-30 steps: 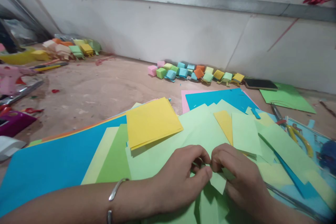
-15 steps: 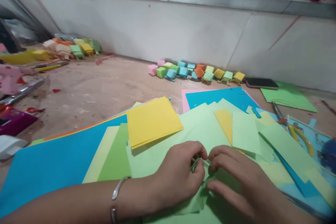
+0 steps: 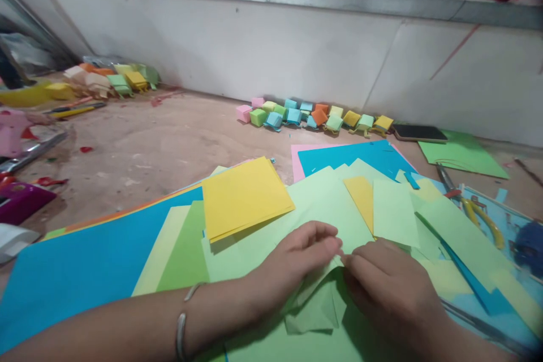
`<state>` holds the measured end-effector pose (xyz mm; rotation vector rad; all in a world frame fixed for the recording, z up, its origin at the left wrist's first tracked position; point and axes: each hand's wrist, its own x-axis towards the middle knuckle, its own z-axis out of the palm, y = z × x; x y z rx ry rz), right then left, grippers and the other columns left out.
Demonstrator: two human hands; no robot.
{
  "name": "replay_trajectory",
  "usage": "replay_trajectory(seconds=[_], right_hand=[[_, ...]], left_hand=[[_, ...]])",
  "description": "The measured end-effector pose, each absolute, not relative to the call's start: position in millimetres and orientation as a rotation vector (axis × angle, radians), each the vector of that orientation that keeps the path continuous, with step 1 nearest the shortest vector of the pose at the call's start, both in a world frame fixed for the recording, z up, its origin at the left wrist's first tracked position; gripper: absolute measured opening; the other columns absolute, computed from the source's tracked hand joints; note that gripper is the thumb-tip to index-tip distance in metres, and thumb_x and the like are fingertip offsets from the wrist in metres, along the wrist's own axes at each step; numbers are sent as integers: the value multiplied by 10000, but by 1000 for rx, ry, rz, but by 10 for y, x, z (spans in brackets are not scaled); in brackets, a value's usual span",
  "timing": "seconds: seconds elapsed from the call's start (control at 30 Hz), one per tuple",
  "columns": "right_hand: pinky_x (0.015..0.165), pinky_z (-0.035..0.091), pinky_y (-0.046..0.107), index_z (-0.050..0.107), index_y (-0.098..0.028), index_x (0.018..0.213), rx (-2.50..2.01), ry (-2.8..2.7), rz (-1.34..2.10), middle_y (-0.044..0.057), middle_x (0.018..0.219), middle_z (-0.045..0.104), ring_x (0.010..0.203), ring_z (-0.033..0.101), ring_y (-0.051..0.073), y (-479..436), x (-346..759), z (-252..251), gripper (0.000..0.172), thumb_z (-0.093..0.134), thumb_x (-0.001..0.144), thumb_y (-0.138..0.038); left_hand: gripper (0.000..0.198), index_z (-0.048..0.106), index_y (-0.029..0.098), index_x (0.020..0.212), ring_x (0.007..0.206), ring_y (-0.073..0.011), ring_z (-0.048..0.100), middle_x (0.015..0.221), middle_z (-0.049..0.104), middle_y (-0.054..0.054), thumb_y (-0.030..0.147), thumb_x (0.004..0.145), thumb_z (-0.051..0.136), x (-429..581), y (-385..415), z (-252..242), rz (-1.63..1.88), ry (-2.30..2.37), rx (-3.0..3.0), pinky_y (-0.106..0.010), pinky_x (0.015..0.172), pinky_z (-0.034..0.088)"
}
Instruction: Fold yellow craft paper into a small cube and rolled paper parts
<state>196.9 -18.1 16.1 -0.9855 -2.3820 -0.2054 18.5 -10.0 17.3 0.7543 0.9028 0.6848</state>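
My left hand (image 3: 292,268) and my right hand (image 3: 386,291) meet low in the middle, fingertips together. Both pinch a small light green folded paper (image 3: 318,300), whose creased flaps hang below the fingers. A metal bangle (image 3: 182,322) circles my left wrist. The hands rest over a spread of light green sheets (image 3: 326,203). A stack of yellow square sheets (image 3: 244,195) lies just above my left hand. A large blue sheet (image 3: 89,266) lies under my left forearm.
A row of small folded paper cubes (image 3: 316,116) lines the wall, and another group (image 3: 114,79) sits far left. A dark phone (image 3: 419,133) and a green sheet (image 3: 462,155) lie at right. Yellow-handled scissors (image 3: 479,215) lie at the right. A purple object (image 3: 21,201) sits at left.
My fingers shifted on the green paper: the piece opened out and now hangs lower beneath the fingertips. My hands have flattened a little and stayed in the same spot.
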Motion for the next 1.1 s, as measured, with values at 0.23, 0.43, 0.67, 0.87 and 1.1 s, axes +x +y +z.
replay_trajectory(seconds=[0.23,0.43,0.67,0.87,1.1], right_hand=[[491,280,287,584,-193,675,-960,-2432,-107,-13,502,534,466,450,139,-126,1966,114,274,424,869,-86],[444,270,255,498,-207,589,-993,-2454,121,-10,459,533,403,447,115,-133,1997,194,314,374,860,-110],[452,334,212,600,-207,904,-1499,-2236,830,-73,469,527,421,491,123,19,2035,204,158,457,838,-193],[454,414,228,531,-220,783,-1587,-1853,1090,-50,534,547,470,566,140,90,2031,196,188,422,895,-323],[498,479,247,457,-205,1100,-1547,-1478,1552,-80,469,582,453,605,165,-73,1810,250,251,402,933,-384]], left_hand=[[473,634,110,984,983,-261,646,925,702,-123,564,890,540,218,-139,-21,434,543,311,-392,958,421],[521,650,109,1036,911,-244,665,902,717,-113,590,899,503,201,-149,-2,377,451,334,-374,930,430],[743,626,42,1101,869,-234,689,953,700,-176,703,898,356,150,6,54,328,463,255,-333,878,454],[331,622,83,1038,756,-192,668,826,690,-95,254,759,671,149,50,32,589,691,438,-320,778,482],[530,586,152,1106,1007,-254,563,1054,612,-86,248,636,813,140,-71,182,774,999,1203,-343,875,454]])
